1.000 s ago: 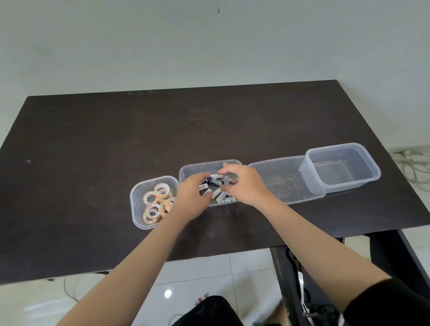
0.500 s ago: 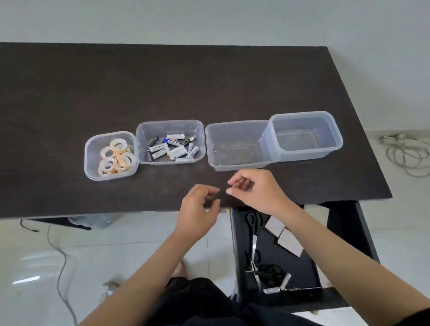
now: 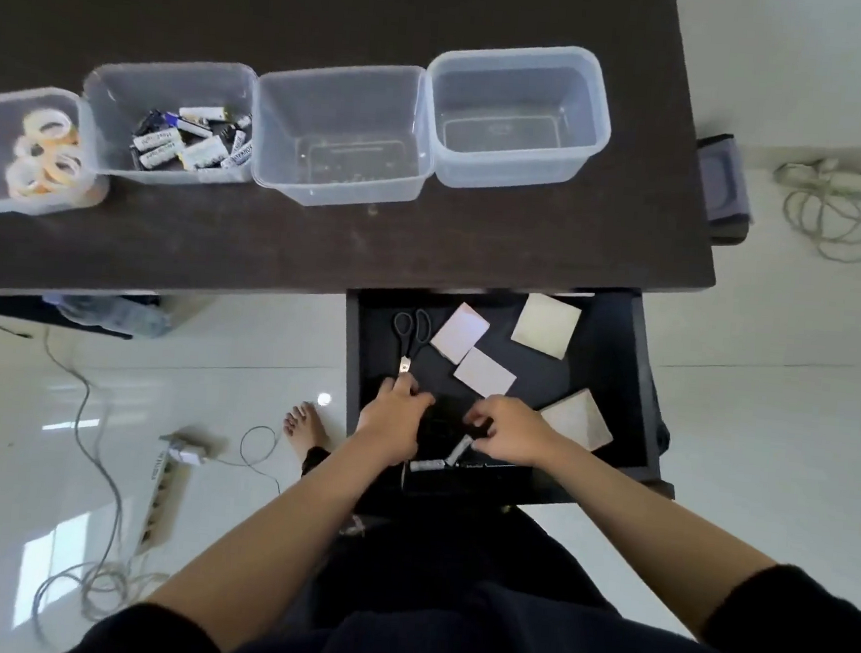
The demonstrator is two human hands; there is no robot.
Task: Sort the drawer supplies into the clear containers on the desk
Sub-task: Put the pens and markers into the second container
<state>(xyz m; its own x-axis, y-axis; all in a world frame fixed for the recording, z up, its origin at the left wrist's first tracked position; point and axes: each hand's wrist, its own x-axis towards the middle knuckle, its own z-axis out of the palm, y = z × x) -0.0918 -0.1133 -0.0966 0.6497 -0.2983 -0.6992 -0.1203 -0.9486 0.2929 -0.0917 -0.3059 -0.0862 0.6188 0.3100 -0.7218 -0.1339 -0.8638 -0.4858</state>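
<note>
Four clear containers stand in a row on the dark desk (image 3: 424, 253): one with tape rolls (image 3: 25, 150), one with batteries (image 3: 176, 126), and two empty ones (image 3: 340, 133) (image 3: 517, 116). Below the desk edge the black drawer (image 3: 624, 393) is pulled out. In it lie black-handled scissors (image 3: 410, 332), several pale note pads (image 3: 547, 325) and a loose battery (image 3: 428, 464). My left hand (image 3: 393, 418) reaches down by the scissors' tip with curled fingers that hide what is under them. My right hand (image 3: 510, 430) pinches the end of another battery (image 3: 460, 451).
On the glossy white floor lie a power strip (image 3: 162, 496) with grey cables at the left, and a coiled cord (image 3: 839, 209) at the right. A bare foot (image 3: 304, 427) is beside the drawer. My dark clothing fills the bottom of the view.
Both hands left the battery container on the desk, came back over the desk's front edge and went down into the open drawer. The view tilted down with them.
</note>
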